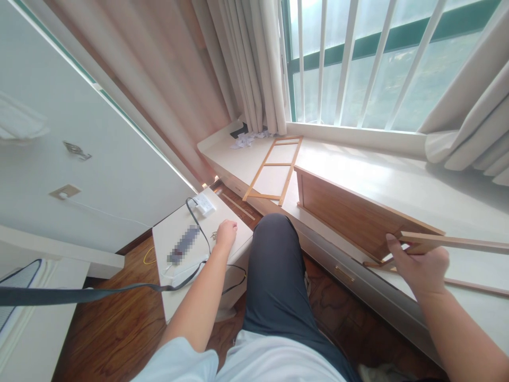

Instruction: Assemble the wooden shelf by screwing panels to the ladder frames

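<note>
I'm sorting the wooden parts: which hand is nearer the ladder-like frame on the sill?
Left. The left hand rests on the white nightstand below the frame; the right hand grips a wooden slat farther away.

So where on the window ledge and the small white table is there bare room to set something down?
Window ledge: bare between ladder-like wooden frame and curtain, behind the brown panel. White table: crowded with cables, a power strip and the left hand; only its left edge is free.
</note>
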The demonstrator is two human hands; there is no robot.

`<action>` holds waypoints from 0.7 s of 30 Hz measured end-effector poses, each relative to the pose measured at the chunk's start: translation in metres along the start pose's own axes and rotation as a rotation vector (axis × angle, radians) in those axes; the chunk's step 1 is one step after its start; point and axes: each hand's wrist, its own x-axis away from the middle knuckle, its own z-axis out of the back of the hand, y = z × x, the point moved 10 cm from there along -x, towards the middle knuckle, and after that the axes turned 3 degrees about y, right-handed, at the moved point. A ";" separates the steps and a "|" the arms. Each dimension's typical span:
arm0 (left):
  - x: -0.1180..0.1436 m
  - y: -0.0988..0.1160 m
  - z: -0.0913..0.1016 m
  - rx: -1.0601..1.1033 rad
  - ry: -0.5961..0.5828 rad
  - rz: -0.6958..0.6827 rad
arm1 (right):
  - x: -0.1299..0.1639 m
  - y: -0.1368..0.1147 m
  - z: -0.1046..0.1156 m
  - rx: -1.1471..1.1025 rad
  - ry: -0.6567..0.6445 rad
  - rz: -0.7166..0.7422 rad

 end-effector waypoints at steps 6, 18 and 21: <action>-0.001 0.004 0.010 0.097 0.077 0.059 | 0.000 0.000 0.000 0.016 -0.007 -0.031; 0.009 -0.027 0.024 0.460 0.144 0.346 | -0.001 0.004 0.002 -0.018 -0.035 -0.140; 0.013 -0.037 0.030 0.368 0.090 0.365 | -0.002 0.005 -0.001 -0.004 -0.052 -0.120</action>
